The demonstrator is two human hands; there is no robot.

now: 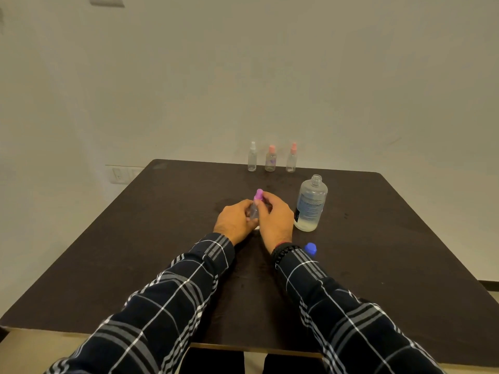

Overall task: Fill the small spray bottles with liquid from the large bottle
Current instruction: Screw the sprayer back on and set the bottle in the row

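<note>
A small clear spray bottle with a purple cap point(256, 205) stands upright on the dark table point(135, 252) at its middle. My left hand point(236, 221) grips the bottle's body. My right hand point(275, 220) pinches its purple top with the fingertips. Just to the right stands the large clear bottle point(310, 203), uncapped, with a little liquid at its bottom. Its blue cap point(310, 248) lies on the table by my right wrist. Three small spray bottles stand in a row at the far edge: a white-capped one point(252, 157) and two pink-capped ones point(270, 159) point(291, 158).
A pale wall rises right behind the table's far edge, with a socket plate point(121, 174) low on the left. Wet patches darken the tabletop around the held bottle. The table's near edge runs under my forearms.
</note>
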